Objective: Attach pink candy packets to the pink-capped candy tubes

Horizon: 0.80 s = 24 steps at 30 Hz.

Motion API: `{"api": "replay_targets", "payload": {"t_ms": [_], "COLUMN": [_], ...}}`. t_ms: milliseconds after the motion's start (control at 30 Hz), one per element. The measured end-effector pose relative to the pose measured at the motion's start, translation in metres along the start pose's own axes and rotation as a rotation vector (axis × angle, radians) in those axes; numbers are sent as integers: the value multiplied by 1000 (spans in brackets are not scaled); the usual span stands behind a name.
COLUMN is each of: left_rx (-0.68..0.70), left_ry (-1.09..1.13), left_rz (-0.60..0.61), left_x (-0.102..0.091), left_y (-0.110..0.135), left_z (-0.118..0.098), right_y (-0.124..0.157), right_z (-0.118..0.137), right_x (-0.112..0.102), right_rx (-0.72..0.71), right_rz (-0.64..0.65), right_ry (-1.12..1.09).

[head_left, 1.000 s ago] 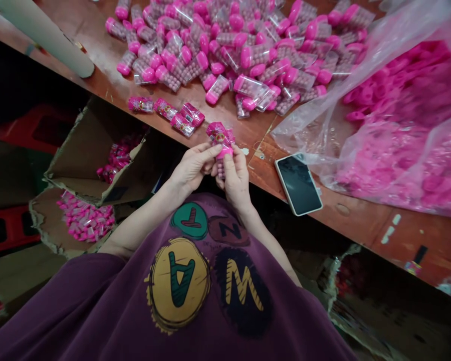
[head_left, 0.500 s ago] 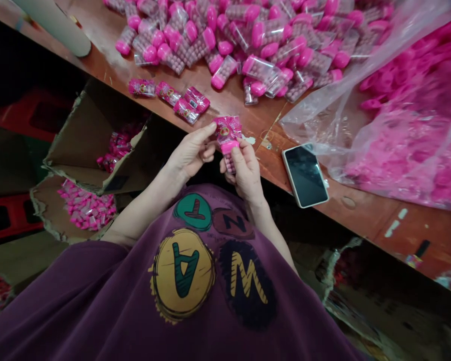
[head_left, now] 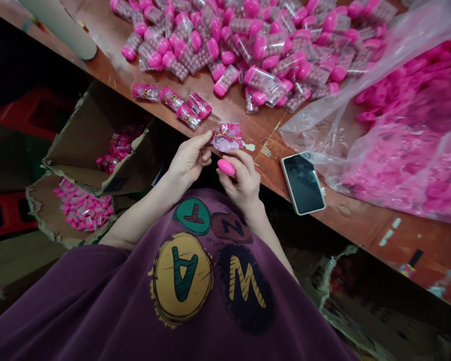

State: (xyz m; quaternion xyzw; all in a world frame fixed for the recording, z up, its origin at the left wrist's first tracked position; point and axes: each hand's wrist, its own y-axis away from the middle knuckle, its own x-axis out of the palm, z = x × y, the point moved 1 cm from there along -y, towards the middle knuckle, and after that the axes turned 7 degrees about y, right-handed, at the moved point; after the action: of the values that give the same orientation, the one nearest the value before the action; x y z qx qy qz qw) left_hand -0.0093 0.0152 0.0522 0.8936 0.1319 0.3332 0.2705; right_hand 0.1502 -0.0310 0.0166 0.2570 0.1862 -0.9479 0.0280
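Note:
My left hand (head_left: 190, 161) is closed, its thumb and fingertips pinching the left edge of a printed pink wrapper (head_left: 227, 135). The wrapper lies flattened over the table's near edge. My right hand (head_left: 245, 179) is wrapped round a small candy bottle; only its pink cap (head_left: 226, 167) shows, pointing left, and the palm and fingers hide the body. The right index finger is at the wrapper's lower edge; whether it touches cannot be told. Beyond my left hand lie several wrapped bottles (head_left: 188, 116), sleeved in the same pink print.
A heap of pink-capped clear bottles (head_left: 263, 47) with small balls inside covers the table's (head_left: 346, 223) far side. A clear bag of pink parts (head_left: 406, 165) lies right, near a phone (head_left: 303, 183). Cardboard boxes (head_left: 73, 145) holding pink pieces stand at the left, below table height.
The bottle has come away from below the wrapper and turned, so its cap now points left. The wrapper stays at my left fingertips. My right hand has moved slightly down.

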Motion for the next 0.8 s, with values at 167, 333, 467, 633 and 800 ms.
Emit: {"api": "replay_targets", "payload": {"t_ms": [167, 333, 467, 633, 800], "left_rx": [-8, 27, 34, 65, 183], "left_ry": [-80, -105, -118, -169, -255], "left_rz": [-6, -13, -37, -100, -117], "left_x": [-2, -6, -6, -4, -6], "left_y": [2, -1, 0, 1, -2], "left_z": [4, 9, 11, 9, 5], "right_y": [2, 4, 5, 8, 14], "right_z": [-8, -9, -9, -11, -10], "right_x": [2, 4, 5, 7, 4], "right_rx": [-125, -67, 27, 18, -50], "right_rz": [123, 165, 186, 215, 283], "right_ry": [218, 239, 148, 107, 154]}}
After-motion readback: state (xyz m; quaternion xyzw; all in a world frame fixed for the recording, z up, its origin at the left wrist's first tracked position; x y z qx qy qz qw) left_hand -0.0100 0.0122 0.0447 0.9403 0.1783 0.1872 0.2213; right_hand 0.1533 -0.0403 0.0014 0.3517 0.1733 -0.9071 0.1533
